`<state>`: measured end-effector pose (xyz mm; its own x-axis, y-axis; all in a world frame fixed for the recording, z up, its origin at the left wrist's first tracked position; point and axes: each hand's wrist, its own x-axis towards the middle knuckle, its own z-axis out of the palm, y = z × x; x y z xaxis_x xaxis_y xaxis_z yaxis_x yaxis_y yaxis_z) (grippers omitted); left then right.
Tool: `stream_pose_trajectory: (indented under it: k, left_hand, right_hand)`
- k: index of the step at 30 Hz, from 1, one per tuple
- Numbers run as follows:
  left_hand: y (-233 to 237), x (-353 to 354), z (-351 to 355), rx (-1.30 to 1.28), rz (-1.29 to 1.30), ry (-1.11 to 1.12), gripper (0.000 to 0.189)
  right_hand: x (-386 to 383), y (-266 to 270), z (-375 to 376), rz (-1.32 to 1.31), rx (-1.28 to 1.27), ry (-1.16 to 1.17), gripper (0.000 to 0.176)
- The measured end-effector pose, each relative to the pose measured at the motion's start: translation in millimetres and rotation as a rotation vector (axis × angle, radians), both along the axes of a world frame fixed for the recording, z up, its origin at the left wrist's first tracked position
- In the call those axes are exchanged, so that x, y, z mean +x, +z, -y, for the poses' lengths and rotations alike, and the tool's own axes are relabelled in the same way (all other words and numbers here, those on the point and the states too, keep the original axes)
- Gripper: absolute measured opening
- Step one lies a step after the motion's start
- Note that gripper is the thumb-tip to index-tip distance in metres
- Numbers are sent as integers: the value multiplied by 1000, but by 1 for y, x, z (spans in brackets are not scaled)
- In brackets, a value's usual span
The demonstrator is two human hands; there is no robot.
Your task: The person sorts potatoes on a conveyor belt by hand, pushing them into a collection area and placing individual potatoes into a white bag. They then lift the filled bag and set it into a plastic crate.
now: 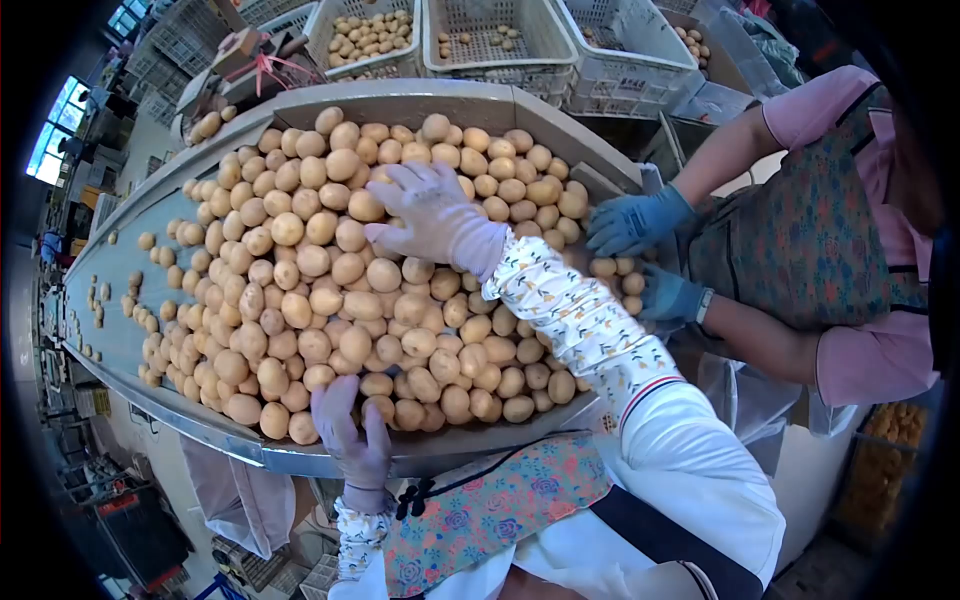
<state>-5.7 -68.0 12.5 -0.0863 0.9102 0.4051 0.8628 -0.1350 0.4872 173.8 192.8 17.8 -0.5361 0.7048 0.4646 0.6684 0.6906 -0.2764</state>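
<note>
A thick heap of round tan potatoes [313, 262] covers most of a metal-edged sorting table. My right hand [435, 212], in a pale lilac glove, reaches across to the far part of the heap. Its fingers are spread over the potatoes, and none shows in its grasp. At the near edge, my left hand [352, 435] wears the same kind of glove. Its fingers point up against the front potatoes with the thumb apart. The palm side of both hands is hidden.
A co-worker's blue-gloved hands [640, 222] are at the table's right end, by a few potatoes. Plastic crates [500, 75] stand behind the far rim, some holding potatoes. A raised metal rim [330, 462] borders the near side. A white sack [240, 495] hangs below.
</note>
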Motion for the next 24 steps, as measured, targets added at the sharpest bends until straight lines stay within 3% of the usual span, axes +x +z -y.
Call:
stream_pose_trajectory:
  k: [4,5,6,9,10,11,12,13,16,19,20,21,23,24]
  left_hand:
    - [6,3,-7,-96,-187,-35,65]
    - [9,8,-10,-127,-243,-32,69]
    - [5,10,-16,-173,-334,-87,86]
    - [-8,30,-23,-374,-534,-265,107]
    - [-9,35,-27,-424,-519,-330,109]
    - [-8,38,-30,-476,-507,-400,110]
    - [-9,41,-32,-474,-493,-442,113]
    - [-11,42,-38,-481,-513,-478,113]
    - [-6,42,-57,-501,-595,-560,111]
    - [-9,23,-68,-308,-620,-468,101]
    - [-10,21,-70,-266,-563,-307,92]
    - [-9,15,-69,-264,-614,-295,90]
    - [-11,22,-63,-256,-669,-363,91]
    - [-18,27,-57,-293,-586,-421,88]
  right_hand:
    - [20,-66,86,-57,-131,-135,82]
    - [26,-70,116,-44,-150,-70,82]
    - [32,-69,149,-34,-175,-11,82]
    - [73,-88,158,54,-165,164,82]
    - [83,-78,154,143,-257,78,85]
    - [91,-77,156,-52,-261,-42,85]
    - [91,-74,163,-25,-244,-117,83]
    - [92,-72,169,6,-222,-188,82]
    - [98,-73,204,-56,-460,94,78]
    - [122,-79,187,-47,-309,-170,78]
    - [126,-73,187,-61,-267,-282,78]
    - [118,-86,193,-225,-256,-235,77]
    - [98,-79,199,-174,-369,-36,82]
    - [88,-85,190,-112,-257,0,82]
